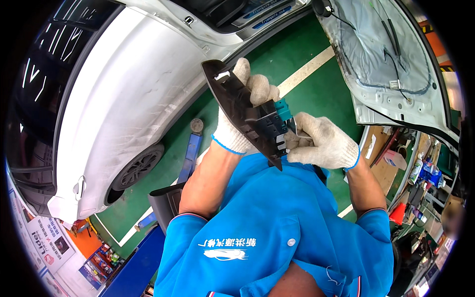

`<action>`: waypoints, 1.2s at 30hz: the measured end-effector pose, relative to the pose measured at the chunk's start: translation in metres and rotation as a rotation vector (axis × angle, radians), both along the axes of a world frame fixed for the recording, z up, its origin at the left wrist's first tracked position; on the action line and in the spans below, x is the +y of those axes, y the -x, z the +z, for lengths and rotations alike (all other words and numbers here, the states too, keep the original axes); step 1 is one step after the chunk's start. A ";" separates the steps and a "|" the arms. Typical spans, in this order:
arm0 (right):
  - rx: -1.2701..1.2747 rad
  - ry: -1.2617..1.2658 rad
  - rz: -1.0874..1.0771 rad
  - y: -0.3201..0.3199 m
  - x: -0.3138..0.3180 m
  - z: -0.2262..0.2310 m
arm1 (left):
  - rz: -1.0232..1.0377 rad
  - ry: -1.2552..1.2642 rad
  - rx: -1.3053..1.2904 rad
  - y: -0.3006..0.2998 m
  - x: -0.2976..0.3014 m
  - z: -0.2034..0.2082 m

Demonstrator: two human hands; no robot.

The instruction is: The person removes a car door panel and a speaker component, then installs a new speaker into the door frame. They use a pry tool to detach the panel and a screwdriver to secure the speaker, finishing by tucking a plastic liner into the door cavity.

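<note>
At 8 o'clock a blue rack [101, 265] holds a crowd of small bottles and cans, mostly red and green, too small to tell apart. A blue cabinet [136, 267] stands just beside it, towards 7 o'clock. Just above the centre, at 12 o'clock, is a dark panel [251, 119], held tilted in mid-air with its hollow back showing; a teal block [283, 110] sits on its right side. The gloved left hand [261, 90] wraps round the panel from behind, fingers curled over its upper edge. The gloved right hand [324, 141], at 3 o'clock, has thumb and fingers bunched on the panel's right edge; which small piece they pinch is hidden. Farther out at 3 o'clock, a shelf [429, 198] carries bottles [416, 169] and a blue pack [431, 174]; near it, a pale tub [395, 159] has contents I cannot make out.

The room: a poster [47, 242] at 8 o'clock, a dusty white car [123, 84] at 10, its wheel [136, 171] at 9 near a blue lift arm [191, 158]. Green floor [307, 89] with pale lines runs beneath. An open door [391, 59], its trim off, hangs at 2 o'clock.
</note>
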State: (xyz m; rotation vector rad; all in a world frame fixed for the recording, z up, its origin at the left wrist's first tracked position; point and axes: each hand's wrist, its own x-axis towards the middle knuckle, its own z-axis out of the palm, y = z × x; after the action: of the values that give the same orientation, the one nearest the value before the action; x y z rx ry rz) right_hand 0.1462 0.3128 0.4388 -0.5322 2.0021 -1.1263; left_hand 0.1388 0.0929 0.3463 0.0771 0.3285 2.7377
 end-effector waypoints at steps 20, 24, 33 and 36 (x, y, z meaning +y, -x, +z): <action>-0.412 0.395 -0.428 -0.022 -0.006 -0.058 | 0.215 -0.035 0.034 -0.012 0.007 -0.011; -0.554 0.461 -0.434 -0.018 -0.005 -0.061 | 0.265 -0.057 0.138 -0.011 0.011 -0.004; -0.389 0.525 -0.369 -0.017 -0.004 -0.067 | 0.181 0.046 0.222 -0.013 0.012 0.025; -0.383 0.428 -0.327 -0.011 -0.005 -0.059 | 0.202 0.082 0.068 -0.017 0.013 0.040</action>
State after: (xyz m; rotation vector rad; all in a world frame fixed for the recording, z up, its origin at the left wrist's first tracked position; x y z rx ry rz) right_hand 0.1569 0.3076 0.3802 -0.1744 1.5503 -1.7324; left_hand 0.1559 0.1062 0.3865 0.1219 0.4924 2.9216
